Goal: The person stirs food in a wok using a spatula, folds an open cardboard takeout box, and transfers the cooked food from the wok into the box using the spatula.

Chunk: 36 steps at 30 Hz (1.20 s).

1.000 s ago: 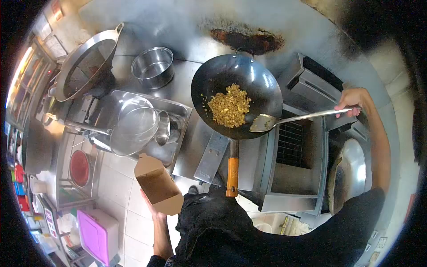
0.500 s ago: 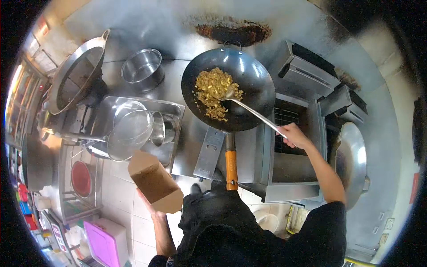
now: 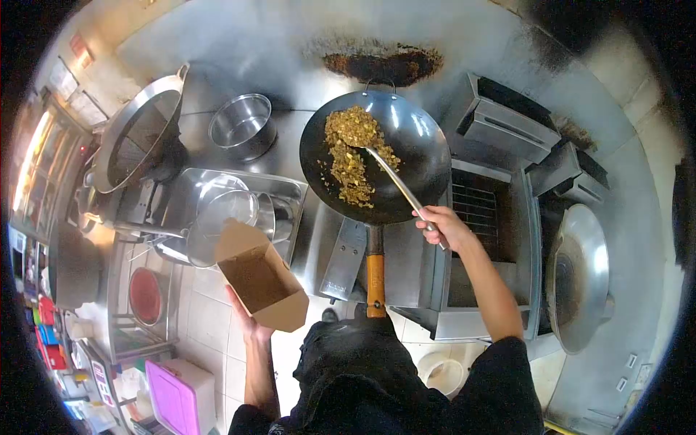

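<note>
A dark wok (image 3: 420, 159) with a wooden handle (image 3: 375, 283) holds a heap of yellow-brown fried food (image 3: 355, 130), mostly on its left side. My right hand (image 3: 444, 228) is closed round the metal shaft of a spatula (image 3: 395, 177), whose blade is partly buried in the food. Lower left, an open brown cardboard box (image 3: 261, 279) rests in my left hand (image 3: 250, 319), which supports it from below and the left side. The inside of the box shows no food.
Left of the wok are a steel pot (image 3: 243, 127), a steel basin (image 3: 297, 190) with strainers (image 3: 217, 221), and a large pan (image 3: 138, 138). On the right are a rack well (image 3: 475, 210) and another wok (image 3: 580, 275). A white bucket (image 3: 441, 373) stands on the floor.
My right hand and the spatula have moved left from the far right, and the blade has entered the food. The food has shifted up and left in the wok.
</note>
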{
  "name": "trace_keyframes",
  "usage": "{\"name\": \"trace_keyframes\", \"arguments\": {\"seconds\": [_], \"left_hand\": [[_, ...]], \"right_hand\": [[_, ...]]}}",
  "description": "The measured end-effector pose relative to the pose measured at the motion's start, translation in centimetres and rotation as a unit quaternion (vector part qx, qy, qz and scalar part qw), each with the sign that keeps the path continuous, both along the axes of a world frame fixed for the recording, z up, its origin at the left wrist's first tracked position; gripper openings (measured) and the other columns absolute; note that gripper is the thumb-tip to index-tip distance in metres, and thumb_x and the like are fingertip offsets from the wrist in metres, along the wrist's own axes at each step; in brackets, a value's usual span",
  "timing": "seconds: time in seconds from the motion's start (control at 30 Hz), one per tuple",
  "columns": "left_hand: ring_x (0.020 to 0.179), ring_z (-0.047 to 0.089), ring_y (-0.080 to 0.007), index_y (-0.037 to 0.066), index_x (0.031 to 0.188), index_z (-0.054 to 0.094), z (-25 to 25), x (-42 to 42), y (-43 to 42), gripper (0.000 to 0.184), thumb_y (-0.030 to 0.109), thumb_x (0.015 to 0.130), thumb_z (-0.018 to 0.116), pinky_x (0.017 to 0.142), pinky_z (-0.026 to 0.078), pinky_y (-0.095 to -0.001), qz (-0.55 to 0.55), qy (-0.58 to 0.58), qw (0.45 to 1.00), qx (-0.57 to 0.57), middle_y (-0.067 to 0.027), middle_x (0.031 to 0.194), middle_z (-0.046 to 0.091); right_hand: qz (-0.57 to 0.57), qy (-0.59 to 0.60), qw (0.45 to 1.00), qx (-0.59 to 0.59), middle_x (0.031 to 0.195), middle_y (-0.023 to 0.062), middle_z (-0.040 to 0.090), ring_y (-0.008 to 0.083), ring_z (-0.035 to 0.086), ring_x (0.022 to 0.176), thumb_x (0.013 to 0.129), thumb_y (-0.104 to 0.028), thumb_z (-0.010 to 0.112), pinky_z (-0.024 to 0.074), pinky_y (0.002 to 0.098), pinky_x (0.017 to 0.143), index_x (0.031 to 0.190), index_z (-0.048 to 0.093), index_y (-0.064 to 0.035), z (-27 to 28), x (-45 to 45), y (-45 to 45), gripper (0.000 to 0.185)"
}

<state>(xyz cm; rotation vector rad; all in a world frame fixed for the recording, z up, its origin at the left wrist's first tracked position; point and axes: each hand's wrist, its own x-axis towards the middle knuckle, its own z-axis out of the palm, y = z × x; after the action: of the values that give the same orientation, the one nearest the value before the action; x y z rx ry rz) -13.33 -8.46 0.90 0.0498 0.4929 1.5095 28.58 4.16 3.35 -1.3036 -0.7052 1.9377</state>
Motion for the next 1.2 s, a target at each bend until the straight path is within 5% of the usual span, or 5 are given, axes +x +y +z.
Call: {"name": "trace_keyframes", "arguments": {"seconds": [0.5, 0.6, 0.97, 1.03, 1.2], "left_hand": [[0.101, 0.054, -0.0200, 0.013, 0.123, 0.045, 6.1, 8.2, 16.1, 0.050, 0.044, 0.087, 0.054, 0.085, 0.044, -0.0352, -0.066, 0.207, 0.976, 0.030, -0.0041, 0.110, 0.056], [0.107, 0.052, -0.0174, 0.014, 0.124, 0.046, 6.8, 11.8, 18.5, 0.056, 0.049, 0.083, 0.058, 0.093, 0.034, -0.0335, -0.122, 0.203, 0.970, 0.059, -0.0024, 0.113, 0.057], [0.116, 0.046, -0.0253, 0.019, 0.128, 0.043, 5.7, 18.5, 21.4, 0.058, 0.056, 0.084, 0.048, 0.097, 0.037, -0.0445, -0.301, 0.007, 0.950, 0.083, -0.0051, 0.126, 0.048], [0.116, 0.045, -0.0252, 0.019, 0.129, 0.043, 5.8, 19.0, 20.9, 0.060, 0.060, 0.085, 0.043, 0.096, 0.038, -0.0443, -0.321, -0.039, 0.939, 0.114, -0.0062, 0.128, 0.047], [0.123, 0.040, -0.0285, 0.018, 0.134, 0.038, 5.6, 19.7, 20.6, 0.067, 0.063, 0.084, 0.040, 0.101, 0.033, -0.0469, -0.320, -0.071, 0.930, 0.167, -0.0085, 0.135, 0.041]], "right_hand": [[-0.028, -0.120, 0.990, 0.069, 0.060, -0.0016, 0.044, 0.0029, 0.034, 0.040, 0.092, -0.020, 0.052, 0.0251, 0.0191, 0.032, 0.108, 0.054, -0.0011, 5.9, 5.2, -9.4, 0.025], [-0.021, -0.147, 0.986, 0.076, 0.060, -0.0009, 0.045, 0.0026, 0.034, 0.040, 0.092, -0.019, 0.052, 0.0251, 0.0190, 0.032, 0.107, 0.054, -0.0009, 8.9, 6.8, -11.5, 0.024], [0.057, -0.307, 0.944, 0.107, 0.058, -0.0016, 0.045, 0.0016, 0.033, 0.037, 0.091, -0.013, 0.050, 0.0235, 0.0177, 0.032, 0.101, 0.056, -0.0010, 18.3, 9.2, -13.6, 0.017], [0.065, -0.324, 0.937, 0.116, 0.057, -0.0035, 0.044, 0.0018, 0.035, 0.039, 0.090, -0.014, 0.052, 0.0257, 0.0193, 0.032, 0.081, 0.052, -0.0029, 19.6, 8.9, -13.2, 0.014], [0.149, -0.511, 0.807, 0.256, 0.063, 0.0049, 0.055, 0.0130, 0.050, 0.048, 0.087, -0.020, 0.056, 0.0409, 0.0271, 0.047, 0.091, 0.062, -0.0026, 21.2, 9.4, -12.4, 0.019]]}}
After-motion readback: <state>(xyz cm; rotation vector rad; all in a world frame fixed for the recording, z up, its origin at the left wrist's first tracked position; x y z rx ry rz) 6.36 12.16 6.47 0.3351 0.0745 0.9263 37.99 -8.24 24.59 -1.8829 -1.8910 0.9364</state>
